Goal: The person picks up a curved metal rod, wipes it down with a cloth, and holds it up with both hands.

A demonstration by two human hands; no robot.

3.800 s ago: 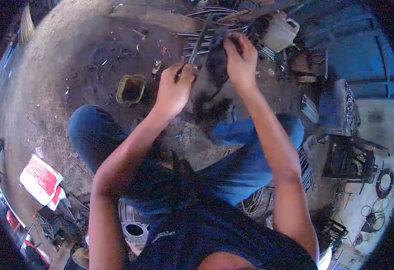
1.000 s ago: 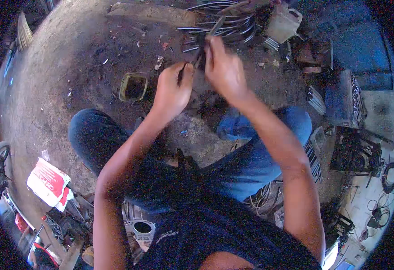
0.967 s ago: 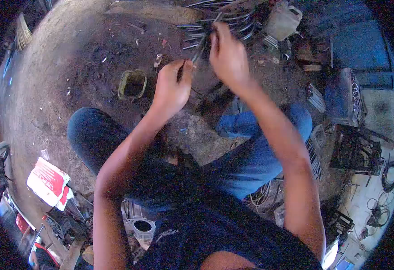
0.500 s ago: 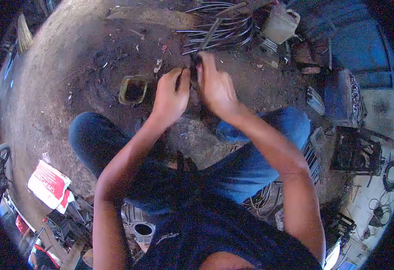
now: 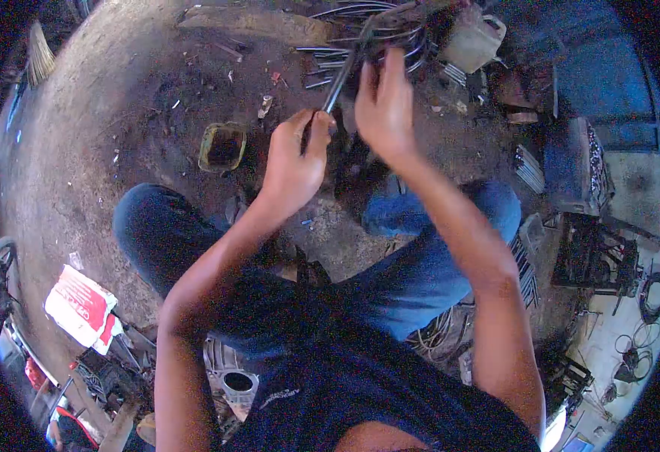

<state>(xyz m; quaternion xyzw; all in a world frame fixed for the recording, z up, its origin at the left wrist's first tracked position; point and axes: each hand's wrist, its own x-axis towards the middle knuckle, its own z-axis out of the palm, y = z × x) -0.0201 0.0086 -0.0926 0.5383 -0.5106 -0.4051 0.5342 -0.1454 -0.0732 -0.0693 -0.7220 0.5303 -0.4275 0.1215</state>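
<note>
A thin metal rod (image 5: 337, 89) slants up and away from my left hand (image 5: 298, 154), whose fingers are closed round its near end. To the right of the rod is my right hand (image 5: 386, 105), raised and blurred by motion. Its fingers point forward beside the rod's upper part; whether they grip anything is hidden by blur and dark shadow. Several bent metal rods (image 5: 405, 49) lie on the ground beyond both hands. An open square container (image 5: 222, 147) with dark contents sits to the left of my left hand.
A pale jerrycan (image 5: 472, 41) stands at the upper right, near a rusty metal part (image 5: 522, 94). Short rods (image 5: 529, 169) lie beside a box (image 5: 575, 166) on the right. A red and white bag (image 5: 81, 307) is at the lower left. My bent legs flank the work area.
My right hand has moved forward and slightly right, away from my left hand, after sliding back toward it half a second ago. My left hand stays nearly in place on the rod.
</note>
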